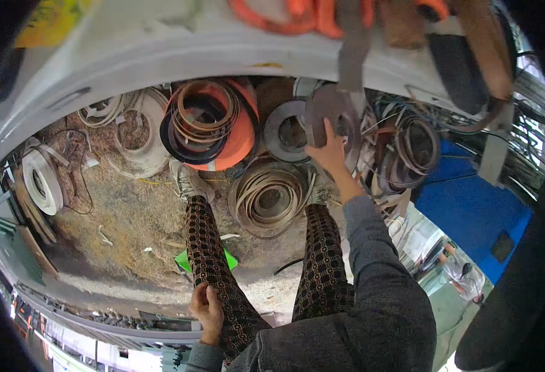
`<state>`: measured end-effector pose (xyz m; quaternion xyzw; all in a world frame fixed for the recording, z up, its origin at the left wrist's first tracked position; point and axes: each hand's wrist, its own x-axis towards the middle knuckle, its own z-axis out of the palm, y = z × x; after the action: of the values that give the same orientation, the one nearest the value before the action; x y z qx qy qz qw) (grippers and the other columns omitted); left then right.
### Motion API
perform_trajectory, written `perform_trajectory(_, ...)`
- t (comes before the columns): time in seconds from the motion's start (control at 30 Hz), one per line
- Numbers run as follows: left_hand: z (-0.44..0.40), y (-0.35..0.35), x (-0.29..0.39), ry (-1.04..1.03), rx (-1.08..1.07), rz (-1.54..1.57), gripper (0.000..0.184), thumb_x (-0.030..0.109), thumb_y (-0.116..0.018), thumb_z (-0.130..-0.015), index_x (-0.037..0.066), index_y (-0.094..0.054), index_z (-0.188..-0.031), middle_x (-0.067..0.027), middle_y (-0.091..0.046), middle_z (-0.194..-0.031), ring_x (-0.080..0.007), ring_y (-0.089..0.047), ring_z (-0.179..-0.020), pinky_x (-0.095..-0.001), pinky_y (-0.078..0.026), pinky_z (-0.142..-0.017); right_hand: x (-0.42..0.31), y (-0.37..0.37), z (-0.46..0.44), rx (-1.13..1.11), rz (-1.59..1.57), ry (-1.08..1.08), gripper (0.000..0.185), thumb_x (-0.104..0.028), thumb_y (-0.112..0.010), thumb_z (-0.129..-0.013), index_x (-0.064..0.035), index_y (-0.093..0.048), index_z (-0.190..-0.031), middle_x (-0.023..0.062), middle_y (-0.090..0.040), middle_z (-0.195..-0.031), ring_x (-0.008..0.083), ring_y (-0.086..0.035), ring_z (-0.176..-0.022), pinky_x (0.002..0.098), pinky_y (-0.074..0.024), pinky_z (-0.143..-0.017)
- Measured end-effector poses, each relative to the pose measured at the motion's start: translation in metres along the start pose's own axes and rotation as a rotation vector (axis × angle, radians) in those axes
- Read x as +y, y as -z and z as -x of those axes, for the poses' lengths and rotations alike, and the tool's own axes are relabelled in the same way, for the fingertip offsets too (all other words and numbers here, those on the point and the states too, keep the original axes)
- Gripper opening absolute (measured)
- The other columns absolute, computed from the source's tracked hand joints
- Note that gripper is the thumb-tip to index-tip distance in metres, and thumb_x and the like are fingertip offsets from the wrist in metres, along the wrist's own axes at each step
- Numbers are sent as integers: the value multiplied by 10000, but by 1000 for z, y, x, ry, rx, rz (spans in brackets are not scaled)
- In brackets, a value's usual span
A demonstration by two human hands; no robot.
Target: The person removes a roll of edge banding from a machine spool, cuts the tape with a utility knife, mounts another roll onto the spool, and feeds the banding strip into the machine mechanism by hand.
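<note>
My right hand (331,154) reaches forward and grips the near edge of a grey-brown roll of edge banding (317,111). One finger lies along the roll's face, and the thumb is at its lower edge. Beside it on the left is a grey roll (275,131). My left hand (208,313) hangs near my left thigh, fingers loosely curled in, with nothing visible in them. Between my feet lies a coil of beige-brown banding (247,201). An orange-and-black bucket-like container (238,139) carries brown coils (205,93) on top.
White rolls (42,180) and pale coils (151,146) lie on the dusty floor at left. Darker coils (418,146) and tangled strips are at right, near a blue panel (470,208). A white curved surface (223,59) overhangs the rolls. A green piece (230,259) lies behind my left leg.
</note>
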<state>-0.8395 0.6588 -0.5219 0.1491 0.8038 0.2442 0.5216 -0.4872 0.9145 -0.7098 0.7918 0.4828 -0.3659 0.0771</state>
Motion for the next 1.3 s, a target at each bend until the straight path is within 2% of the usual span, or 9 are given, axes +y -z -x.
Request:
perform_trajectory(0.2, -16, 6, -14, -38, 24, 6, 231, 161, -570, -882, -48, -587, -980, -55, -606, -779, -99, -537, -663, -240, -453, -598, -34, 79, 101, -136, -285, 217, 994, -383, -742, -650, -93, -192, -1425, 231, -283, -1402, 368, -336, -1261, 440, -270, -1044)
perform_trajectory(0.23, -21, 2, -8, -211, 63, -31, 241, 177, -567, -885, -52, -589, -955, -59, -604, -740, -113, -539, -641, -253, -457, -600, -49, 91, 126, -145, -294, 220, 972, -386, -728, -675, -90, -187, -1427, 214, -293, -1403, 349, -361, -1245, 418, -281, -1038)
perform_trajectory(0.4, -39, -2, 27, -389, 91, -61, 274, 217, -563, -890, -56, -587, -895, -70, -595, -651, -123, -555, -602, -267, -455, -583, -120, 149, 237, -339, -873, 187, 1034, -447, -756, -624, -11, -231, -1401, 179, -365, -1359, 297, -337, -1272, 390, -286, -1029)
perform_trajectory(0.6, -42, 30, 83, -14, -106, 286, 336, 301, -547, -905, -17, -542, -1016, -69, -585, -777, -129, -576, -631, -267, -461, -561, -205, 247, 362, -462, -1060, 236, 894, -342, -756, -590, 6, -368, -1316, 104, -505, -1202, 219, -480, -1101, 342, -374, -938)
perform_trajectory(0.73, -12, 41, 164, -9, -317, 529, 401, 333, -498, -927, -9, -470, -1135, -96, -583, -919, -144, -586, -732, -268, -492, -623, -248, 323, 420, -427, -1065, 629, 902, -360, -749, -597, -2, -354, -1325, 104, -503, -1195, 215, -479, -1091, 340, -371, -937)
perform_trajectory(0.83, 39, 53, 274, -396, -502, 599, 421, 345, -465, -939, -9, -466, -1166, -109, -593, -947, -153, -596, -758, -276, -508, -672, -255, 411, 477, -245, -939, 924, 960, -351, -740, -582, -2, -301, -1361, 123, -438, -1276, 221, -405, -1175, 340, -310, -992)
perform_trajectory(1.0, 107, 29, 339, -622, -540, 689, 450, 363, -429, -951, -15, -456, -1194, -100, -593, -944, -151, -592, -783, -270, -500, -695, -191, 518, 545, 8, -956, 1139, 866, -297, -678, -579, 9, -357, -1323, 129, -526, -1173, 208, -504, -1076, 310, -397, -915)
perform_trajectory(1.13, 149, -1, 342, -615, -602, 687, 437, 368, -410, -957, -5, -465, -1179, -82, -579, -926, -159, -578, -792, -267, -484, -683, -119, 578, 592, 378, -861, 1094, 769, -288, -628, -620, 8, -402, -1293, 123, -574, -1072, 199, -565, -942, 310, -452, -819)
perform_trajectory(1.3, 161, -33, 333, -546, -636, 681, 461, 416, -423, -940, 15, -476, -1162, -79, -573, -911, -172, -576, -787, -281, -478, -679, -27, 627, 558, 759, -424, 824, 782, -293, -653, -663, -17, -376, -1340, 135, -549, -1152, 205, -530, -1022, 320, -421, -887)
